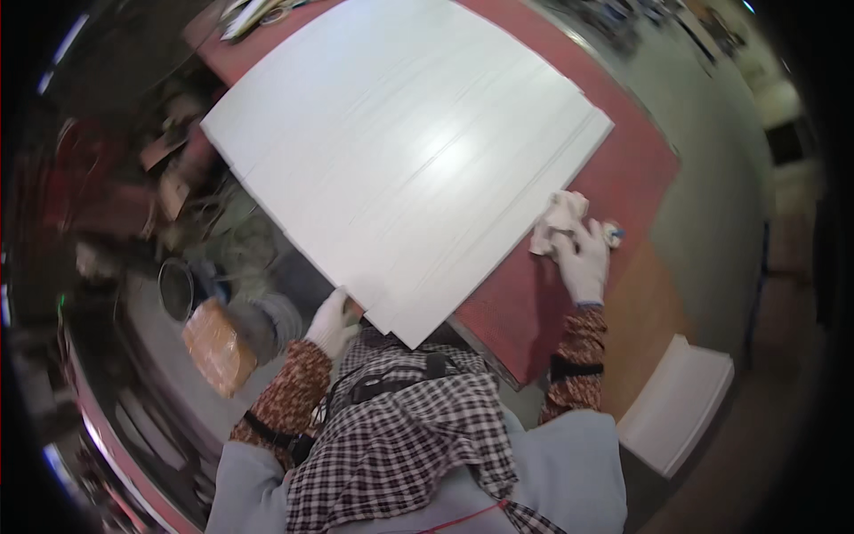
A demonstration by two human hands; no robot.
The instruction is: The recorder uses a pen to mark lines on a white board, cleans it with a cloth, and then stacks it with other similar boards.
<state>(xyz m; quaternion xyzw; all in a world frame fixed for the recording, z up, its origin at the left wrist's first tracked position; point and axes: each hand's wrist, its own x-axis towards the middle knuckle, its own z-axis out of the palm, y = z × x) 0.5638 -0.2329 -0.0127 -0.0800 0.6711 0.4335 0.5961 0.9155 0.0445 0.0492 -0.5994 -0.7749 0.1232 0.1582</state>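
Note:
A stack of broad white panels (400, 151) lies at an angle on a red-topped table, its near corner close to my apron. My left hand (332, 324), in a white glove, grips the panels' near left edge, with some fingertips hidden. Off the right edge of the panels, my gloved right hand (584, 265) is closed on a crumpled white cloth (560, 218) above the red tabletop (636, 165). Just beside that hand sits a small white thing with a blue spot (612, 234), too small to name.
A white block or stack of boards (678, 405) rests at the lower right on a brown board (645, 307). At left are a plastic-wrapped brown package (219, 347), a round hoop (176, 290) and blurred clutter. Odds and ends (258, 16) lie on the table's far left.

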